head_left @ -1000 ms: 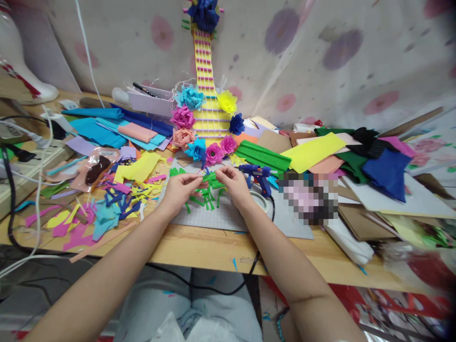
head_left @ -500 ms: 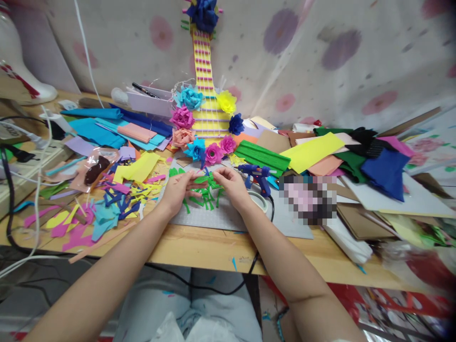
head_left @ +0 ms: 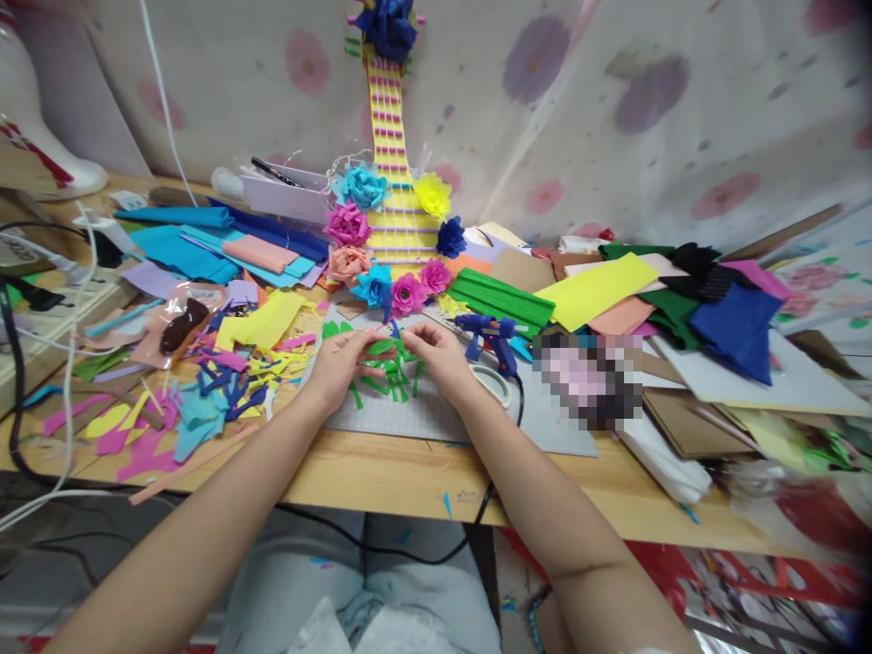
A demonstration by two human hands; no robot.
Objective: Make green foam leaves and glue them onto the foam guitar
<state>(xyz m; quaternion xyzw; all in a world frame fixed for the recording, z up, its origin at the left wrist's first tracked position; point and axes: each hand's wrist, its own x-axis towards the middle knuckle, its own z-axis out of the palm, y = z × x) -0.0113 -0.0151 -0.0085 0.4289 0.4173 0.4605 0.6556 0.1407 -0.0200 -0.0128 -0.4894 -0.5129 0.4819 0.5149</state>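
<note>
My left hand (head_left: 341,368) pinches a green paper leaf (head_left: 383,346) between thumb and fingers, over the grey mat (head_left: 422,420). Closed at the leaf's other end are the fingertips of my right hand (head_left: 438,356). More green paper leaves (head_left: 401,380) with thin stems lie on the mat beneath and between both hands. Behind them stands a yellow paper guitar (head_left: 401,227) ringed with paper flowers, among them a magenta flower (head_left: 407,295). A blue glue gun (head_left: 496,338) rests just right of my right hand, beside a roll of white tape (head_left: 491,386).
Paper scraps (head_left: 204,418) cover the table's left side. Folded crepe paper, including a green piece (head_left: 504,302) and a yellow sheet (head_left: 599,291), is piled at the right. A black cord (head_left: 520,409) runs from the glue gun over the table's front edge. A power strip (head_left: 61,345) stands far left.
My right hand has shifted very slightly left and down along the leaf's end. My left hand stays in place, and the things on the table have not moved.
</note>
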